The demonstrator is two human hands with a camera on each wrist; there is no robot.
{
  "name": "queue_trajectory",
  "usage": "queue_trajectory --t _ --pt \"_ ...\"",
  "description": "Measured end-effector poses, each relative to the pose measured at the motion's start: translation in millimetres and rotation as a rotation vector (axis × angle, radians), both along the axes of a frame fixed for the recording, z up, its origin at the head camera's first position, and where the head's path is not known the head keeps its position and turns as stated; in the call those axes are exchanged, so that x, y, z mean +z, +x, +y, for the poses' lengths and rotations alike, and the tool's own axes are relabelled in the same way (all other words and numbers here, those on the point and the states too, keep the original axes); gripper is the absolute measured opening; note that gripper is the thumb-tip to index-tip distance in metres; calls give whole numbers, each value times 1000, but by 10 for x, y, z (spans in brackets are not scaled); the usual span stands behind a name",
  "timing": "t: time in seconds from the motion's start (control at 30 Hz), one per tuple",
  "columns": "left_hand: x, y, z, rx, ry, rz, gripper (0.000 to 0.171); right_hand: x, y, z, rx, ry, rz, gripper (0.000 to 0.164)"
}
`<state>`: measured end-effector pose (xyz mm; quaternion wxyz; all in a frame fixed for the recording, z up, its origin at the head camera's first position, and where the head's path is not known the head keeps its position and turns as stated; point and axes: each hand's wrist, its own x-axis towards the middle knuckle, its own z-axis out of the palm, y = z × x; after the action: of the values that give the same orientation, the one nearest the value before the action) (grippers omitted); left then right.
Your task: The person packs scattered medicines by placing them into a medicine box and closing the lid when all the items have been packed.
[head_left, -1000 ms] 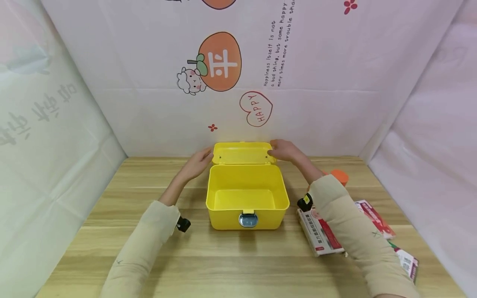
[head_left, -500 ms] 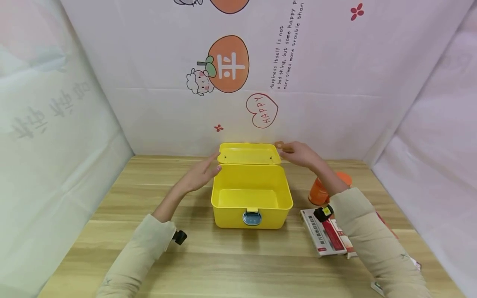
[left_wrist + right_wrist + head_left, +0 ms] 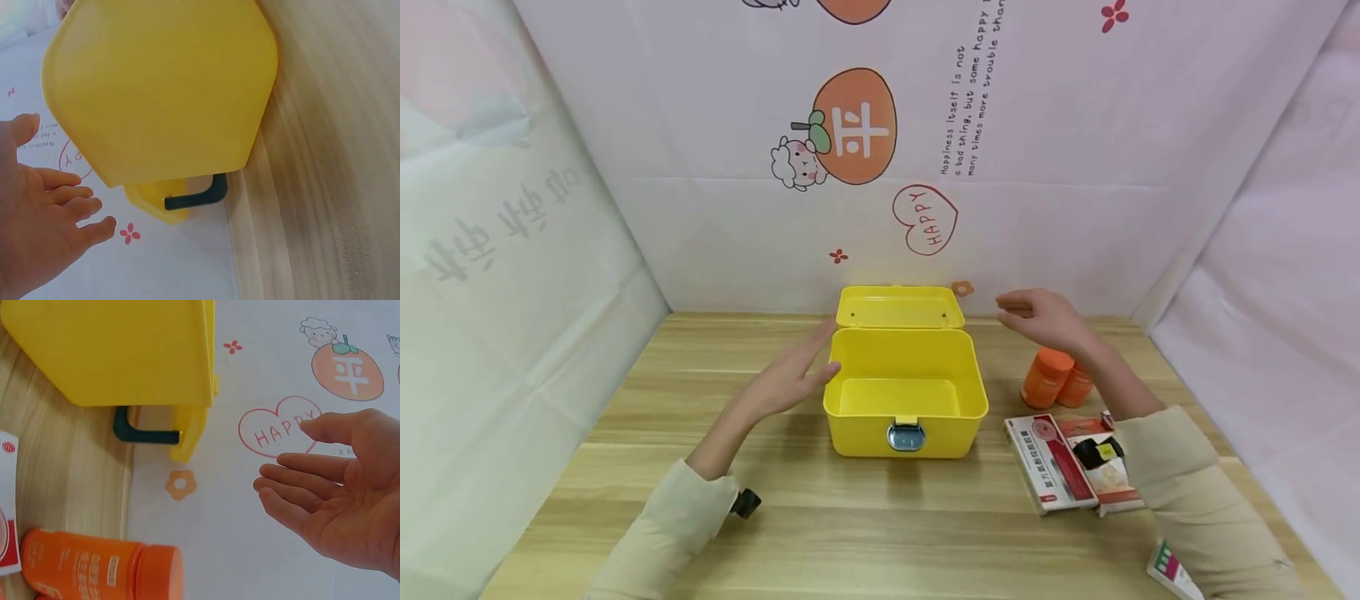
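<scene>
A yellow plastic box point(image 3: 904, 437) stands on the wooden table, its lid point(image 3: 900, 308) tipped back toward the rear wall. A metal latch point(image 3: 906, 437) sits on its front, and the inside holds nothing. Behind the box, a dark green handle point(image 3: 203, 196) shows in both wrist views. My left hand point(image 3: 786, 379) is beside the box's left side, fingers extended and holding nothing. To the right of the lid, my right hand point(image 3: 1048, 319) hovers with straight fingers and an empty palm, apart from the box.
Two orange bottles point(image 3: 1047, 379) stand right of the box. Nearer me lie a white and red medicine box point(image 3: 1051, 463) and another packet point(image 3: 1112, 479), partly under the right sleeve. A small green and white box point(image 3: 1172, 571) is at the lower right. Printed cloth walls point(image 3: 1037, 225) enclose the table.
My right hand has left the lid's right edge and moved right. The left hand has come away from the lid toward me, down along the box's left side. The lid stays tipped back.
</scene>
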<state>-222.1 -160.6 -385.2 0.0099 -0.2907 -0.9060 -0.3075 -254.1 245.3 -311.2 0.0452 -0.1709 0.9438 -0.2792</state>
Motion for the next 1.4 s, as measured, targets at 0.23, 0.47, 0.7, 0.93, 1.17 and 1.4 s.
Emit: queue_trajectory --t 0.23,0.47,0.7,0.93,1.17,1.4 --pt "-47 122 -30 -3 -59 -37 75 -55 41 208 25 -6 18 48" --pt "-47 192 -44 -29 -135 -33 77 -157 64 438 64 21 15 50" --pt "-58 208 -31 -72 -252 48 73 -283 53 595 93 135 -1 56" --pt "-100 194 -39 -97 -301 92 71 -380 29 650 120 239 -4 58" --pt "-112 166 -26 -129 -303 165 68 -433 1 693 130 270 19 59" --pt "-113 155 -16 -144 -348 193 67 -478 -22 710 149 289 32 57"
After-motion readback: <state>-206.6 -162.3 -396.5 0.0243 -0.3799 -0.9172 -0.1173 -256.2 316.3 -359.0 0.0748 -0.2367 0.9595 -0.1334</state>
